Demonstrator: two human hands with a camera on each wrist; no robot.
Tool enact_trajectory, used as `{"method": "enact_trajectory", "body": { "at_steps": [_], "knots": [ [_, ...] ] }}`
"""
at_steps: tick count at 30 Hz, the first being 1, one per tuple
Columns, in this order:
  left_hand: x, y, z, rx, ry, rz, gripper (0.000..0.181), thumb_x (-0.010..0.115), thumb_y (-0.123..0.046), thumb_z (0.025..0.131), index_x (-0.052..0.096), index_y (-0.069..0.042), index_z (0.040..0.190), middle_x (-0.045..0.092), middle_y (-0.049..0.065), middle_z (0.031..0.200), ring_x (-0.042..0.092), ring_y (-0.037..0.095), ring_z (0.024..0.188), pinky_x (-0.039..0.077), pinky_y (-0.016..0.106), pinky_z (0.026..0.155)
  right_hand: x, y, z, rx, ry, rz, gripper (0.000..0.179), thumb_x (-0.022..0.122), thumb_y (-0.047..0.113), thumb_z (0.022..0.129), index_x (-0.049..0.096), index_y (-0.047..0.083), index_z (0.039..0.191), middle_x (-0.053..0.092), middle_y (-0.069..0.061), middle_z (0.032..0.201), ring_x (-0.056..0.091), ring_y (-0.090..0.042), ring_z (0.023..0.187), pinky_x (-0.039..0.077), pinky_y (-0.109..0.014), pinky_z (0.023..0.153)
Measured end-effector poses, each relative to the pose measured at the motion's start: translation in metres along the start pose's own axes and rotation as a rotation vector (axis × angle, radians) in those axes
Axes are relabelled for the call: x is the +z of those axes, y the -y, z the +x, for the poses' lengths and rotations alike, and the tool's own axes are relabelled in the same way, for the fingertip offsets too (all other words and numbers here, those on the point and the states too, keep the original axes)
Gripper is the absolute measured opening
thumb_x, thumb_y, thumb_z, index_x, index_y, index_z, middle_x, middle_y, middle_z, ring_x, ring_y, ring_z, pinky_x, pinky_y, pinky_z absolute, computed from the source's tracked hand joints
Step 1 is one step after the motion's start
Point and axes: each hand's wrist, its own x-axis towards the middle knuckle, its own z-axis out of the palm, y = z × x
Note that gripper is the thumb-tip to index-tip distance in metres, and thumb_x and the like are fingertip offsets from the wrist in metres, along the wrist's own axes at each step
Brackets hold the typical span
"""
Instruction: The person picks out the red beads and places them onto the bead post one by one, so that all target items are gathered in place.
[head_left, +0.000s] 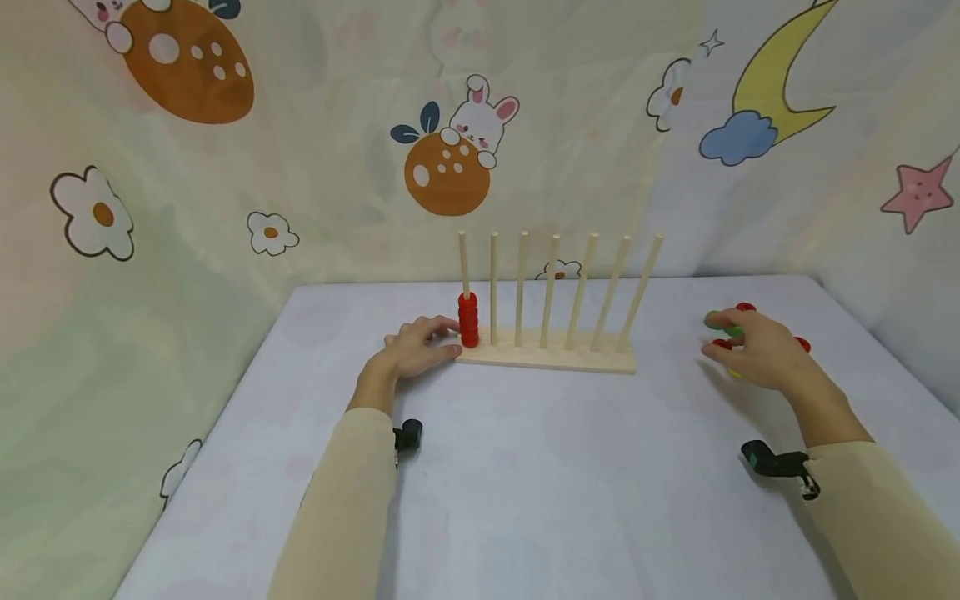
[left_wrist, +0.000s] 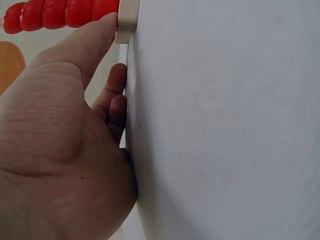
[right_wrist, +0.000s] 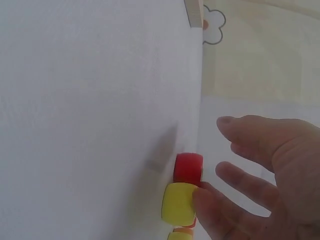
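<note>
My left hand (head_left: 416, 348) sits relaxed, thumb touching the wooden rack (head_left: 547, 356) at nine o'clock; my right hand (head_left: 763, 350) (fingers parted, gripping nothing!) hovers over beads (right_wrist: 178, 204), three o'clock.

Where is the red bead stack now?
In the head view, the red bead stack sits on the leftmost peg of the wooden rack, beside the left hand.

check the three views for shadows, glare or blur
Head view: fairly even light, a soft shadow on the tabletop beside the right sleeve; left wrist view: small highlights on the stacked red beads; right wrist view: a dim shadow beside the upper yellow bead, edges slightly soft.
</note>
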Motion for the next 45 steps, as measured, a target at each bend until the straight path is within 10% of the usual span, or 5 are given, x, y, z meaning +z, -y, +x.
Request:
{"method": "enact_trajectory", "body": {
  "at_steps": [15, 45],
  "knots": [
    [-0.001, -0.002, 0.000, -0.019, 0.004, -0.004, 0.046, 0.065, -0.047, 0.097, 0.058, -0.034, 0.140, 0.053, 0.004, 0.144, 0.041, 0.032, 0.133, 0.026, 0.056, 0.104, 0.008, 0.006, 0.003, -0.034, 0.091, -0.023, 0.045, 0.079, 0.025, 0.091, 0.064, 0.003, 0.128, 0.071, -0.020, 0.121, 0.067, -0.039, 0.106, 0.055, -0.051, 0.083],
    [0.001, -0.001, 0.002, -0.023, -0.002, -0.007, 0.045, 0.064, -0.045, 0.098, 0.056, -0.034, 0.141, 0.053, 0.003, 0.145, 0.040, 0.031, 0.135, 0.024, 0.058, 0.107, 0.013, 0.022, -0.014, -0.248, -0.246, 0.017, 0.016, 0.074, 0.012, 0.094, 0.069, 0.011, 0.109, 0.066, -0.009, 0.109, 0.067, -0.030, 0.088, 0.051, -0.029, 0.066]
  ]
}}
